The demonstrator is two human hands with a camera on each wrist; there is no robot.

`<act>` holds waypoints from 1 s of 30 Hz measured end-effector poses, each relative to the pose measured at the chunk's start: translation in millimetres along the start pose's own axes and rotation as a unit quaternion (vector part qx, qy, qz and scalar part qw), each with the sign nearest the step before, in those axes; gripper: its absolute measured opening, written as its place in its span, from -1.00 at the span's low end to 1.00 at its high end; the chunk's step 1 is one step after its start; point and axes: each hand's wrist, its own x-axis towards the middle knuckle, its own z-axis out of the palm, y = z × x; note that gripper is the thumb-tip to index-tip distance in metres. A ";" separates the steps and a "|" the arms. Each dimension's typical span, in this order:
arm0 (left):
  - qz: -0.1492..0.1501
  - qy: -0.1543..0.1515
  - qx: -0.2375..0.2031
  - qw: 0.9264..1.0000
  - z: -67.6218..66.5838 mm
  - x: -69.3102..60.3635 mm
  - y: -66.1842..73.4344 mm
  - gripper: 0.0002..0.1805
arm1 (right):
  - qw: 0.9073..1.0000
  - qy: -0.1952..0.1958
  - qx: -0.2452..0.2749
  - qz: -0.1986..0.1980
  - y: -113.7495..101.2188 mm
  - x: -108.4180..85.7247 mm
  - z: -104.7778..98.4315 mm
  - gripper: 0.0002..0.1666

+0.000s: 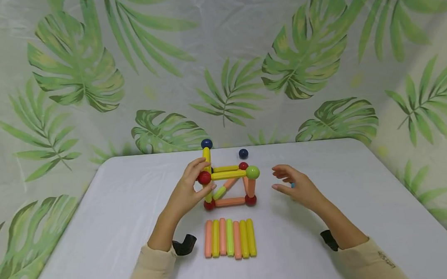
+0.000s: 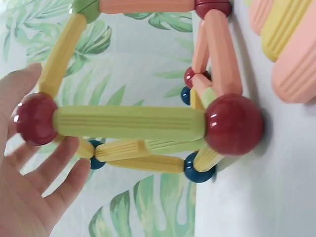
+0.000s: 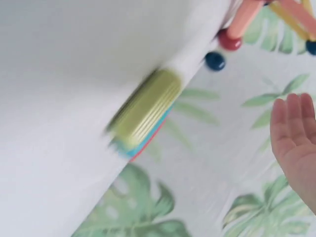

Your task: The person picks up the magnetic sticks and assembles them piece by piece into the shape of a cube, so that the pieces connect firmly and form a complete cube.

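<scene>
Table [image 1: 107, 228]: a bump would shake everything on it.

Frame [image 1: 230, 202]: mid-table, a box of sticks [image 1: 229, 175] and balls [image 1: 250, 200]. Main risk, my reading: twist or collapse. Sticks meet balls only at their ends, so a sideways push could pop a joint. No upright shows at the back right corner; likely the weak side.

Left hand [image 1: 184, 191]: thumb and fingers spread about the red ball [image 1: 204, 177], front top left corner. Light contact or small gap, cannot tell. A jerk here would be the likeliest cause of a slip.

Right hand [image 1: 302, 188]: right of the frame, apart from it. Fingers gently bent, gap to the thumb, holding nothing. A hasty reach inward could clip the green ball [image 1: 253, 172].

Row [image 1: 230, 239]: seven loose sticks, near side of the frame. Either hand coming back low could scatter them.

Yellow-green piece [image 3: 148, 111]: blurred, apart from the right hand; cannot tell what it is.

Blue ball [image 1: 243, 154]: beyond the frame, looks loose; could roll if nudged.
</scene>
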 end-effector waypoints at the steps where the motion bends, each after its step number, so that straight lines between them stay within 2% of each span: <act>1: -0.003 0.013 0.004 1.000 -1.8 -1.2 1.2 -0.36 | 1.000 -0.008 -0.021 0.010 9.8 -4.7 -5.3 -0.43; 3: -0.013 0.059 0.008 0.998 -3.9 -6.0 3.9 -0.34 | 0.998 -0.030 -0.050 0.032 21.1 -15.3 -15.6 -0.46; 6: -0.031 0.135 0.000 0.990 -3.0 -20.2 8.8 -0.42 | 0.993 -0.063 -0.076 0.057 35.2 -29.2 -25.8 -0.50; 8: -0.058 0.155 -0.010 0.986 -0.2 -34.1 12.0 -0.51 | 0.990 -0.086 -0.090 0.064 41.6 -35.6 -29.4 -0.51; 9: -0.079 0.149 -0.014 0.986 1.5 -41.7 13.3 -0.55 | 0.988 -0.096 -0.097 0.067 43.8 -37.5 -30.4 -0.51; 11: -0.124 0.100 -0.007 0.987 5.0 -56.1 14.4 -0.60 | 0.984 -0.112 -0.114 0.075 47.0 -39.1 -30.9 -0.51; 12: -0.148 0.064 -0.003 0.987 6.7 -62.3 14.8 -0.60 | 0.982 -0.117 -0.124 0.079 48.3 -38.9 -30.7 -0.51; 14: -0.191 -0.025 0.011 0.981 10.4 -72.0 14.3 -0.61 | 0.979 -0.120 -0.142 0.084 50.4 -37.4 -29.6 -0.53; 17: -0.223 -0.160 0.021 0.961 14.5 -81.4 13.2 -0.53 | 0.975 -0.117 -0.166 0.092 52.2 -34.5 -27.3 -0.60; 19: -0.231 -0.218 0.021 0.948 16.3 -84.4 13.2 -0.48 | 0.972 -0.115 -0.178 0.099 52.3 -33.5 -26.0 -0.66; 20: -0.233 -0.237 0.019 0.943 17.2 -85.3 13.3 -0.46 | 0.970 -0.117 -0.184 0.105 52.0 -33.3 -25.5 -0.67; 22: -0.241 -0.255 0.016 0.936 18.5 -85.8 14.2 -0.43 | 0.966 -0.123 -0.193 0.121 50.5 -33.4 -25.0 -0.70; 26: -0.259 -0.259 0.017 0.930 19.9 -85.2 17.6 -0.50 | 0.954 -0.143 -0.220 0.145 45.2 -34.6 -24.6 -0.68; 28: -0.264 -0.261 0.014 0.929 19.7 -85.0 19.7 -0.54 | 0.956 -0.142 -0.218 0.136 41.2 -35.3 -23.8 -0.67; 30: -0.266 -0.260 0.011 0.928 19.3 -85.1 20.6 -0.56 | 0.963 -0.133 -0.204 0.114 34.8 -35.2 -21.3 -0.69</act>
